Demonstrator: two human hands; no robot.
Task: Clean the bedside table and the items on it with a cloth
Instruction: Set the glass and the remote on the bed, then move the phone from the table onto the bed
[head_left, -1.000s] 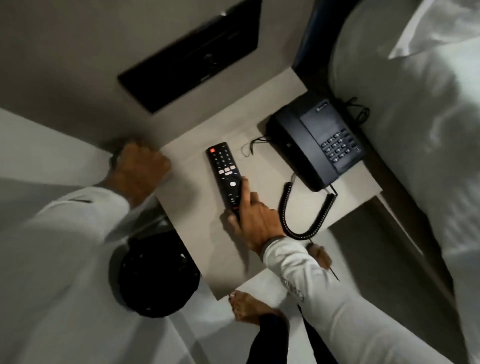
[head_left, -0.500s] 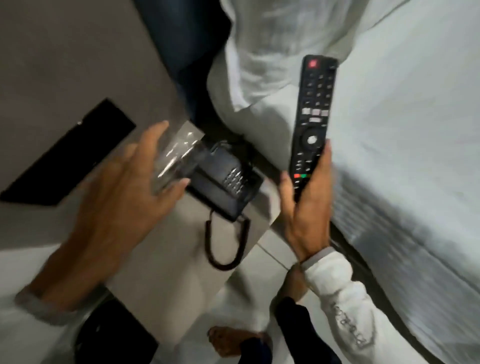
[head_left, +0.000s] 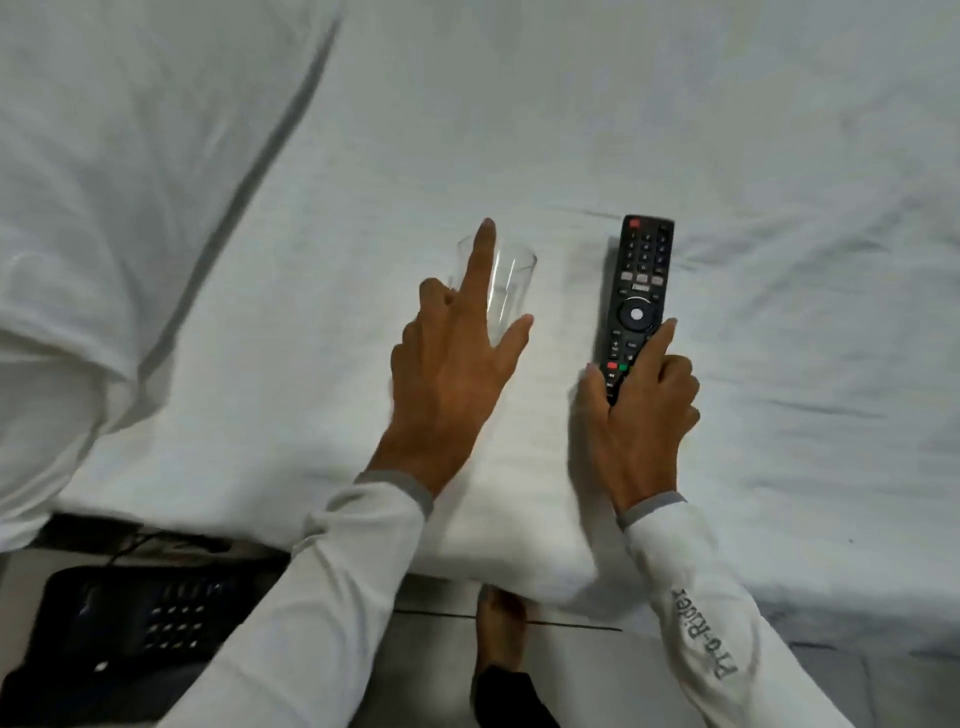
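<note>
We take the white bed (head_left: 675, 130) as our landmark, since it fills most of the view. On its sheet, near the edge closest to us, lies a black remote control (head_left: 640, 291), buttons up, its red power key pointing away from us. Our right hand (head_left: 639, 410) has its grip closed around the near end of the remote, thumb on one side, forefinger stretched along the other edge, the remaining fingers curled.

Just to the left of the remote, also on the bed, is a clear drinking glass (head_left: 506, 283), lying tilted on the sheet as far as we can tell. Our left hand (head_left: 452, 364) rests at it with the grip open: forefinger extended along the glass, thumb spread by its base, the other fingers bent; it does not enclose the glass.

Below the bed's near edge, at lower left, a black telephone (head_left: 130, 623) sits on the pale worktop (head_left: 15, 566). A bare foot (head_left: 498, 634) shows on the tiled floor (head_left: 597, 675) under the bed's edge.
</note>
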